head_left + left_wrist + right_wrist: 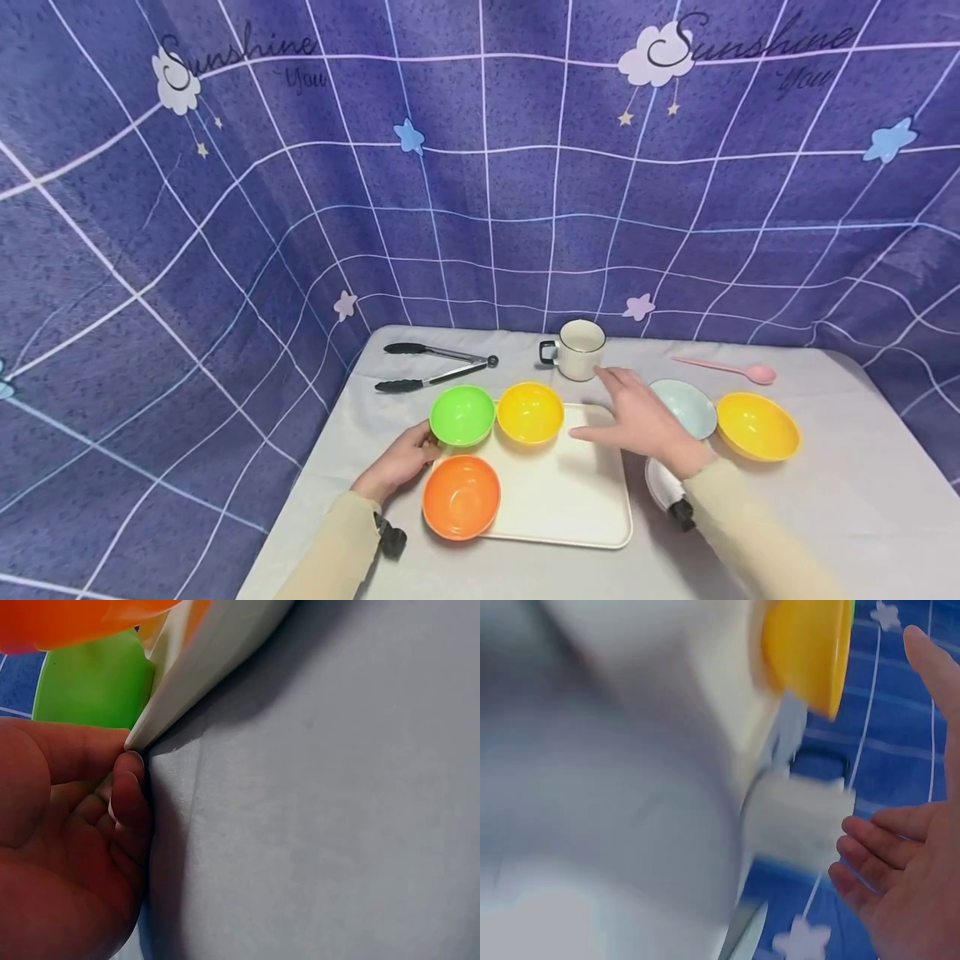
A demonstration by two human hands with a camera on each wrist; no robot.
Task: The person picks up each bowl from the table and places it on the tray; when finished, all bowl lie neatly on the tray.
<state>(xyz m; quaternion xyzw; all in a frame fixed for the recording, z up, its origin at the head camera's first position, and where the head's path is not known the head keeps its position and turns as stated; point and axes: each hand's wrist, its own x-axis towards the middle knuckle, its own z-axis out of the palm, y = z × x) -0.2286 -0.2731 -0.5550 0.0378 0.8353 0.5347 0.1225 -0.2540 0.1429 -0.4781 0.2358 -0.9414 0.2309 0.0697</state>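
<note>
My left hand (408, 457) pinches the left rim of the cream tray (562, 500) between thumb and fingertip, as the left wrist view (82, 825) shows. Close to it on the tray are a green bowl (462, 415) and an orange bowl (461, 497), which overhangs the front left corner. A yellow bowl (531, 412) stands at the tray's back edge. My right hand (637, 412) is above the tray's right side, thumb and fingers spread, holding nothing. Beyond its fingertips stands a cream mug (581, 350) with a black handle.
Black-handled tongs (442, 367) lie at the back left. On the right are a pale blue bowl (686, 407), another yellow bowl (758, 427) and a pink spoon (731, 369). A white dish (660, 483) is partly hidden under my right wrist. A blue patterned curtain (517, 183) hangs behind the table.
</note>
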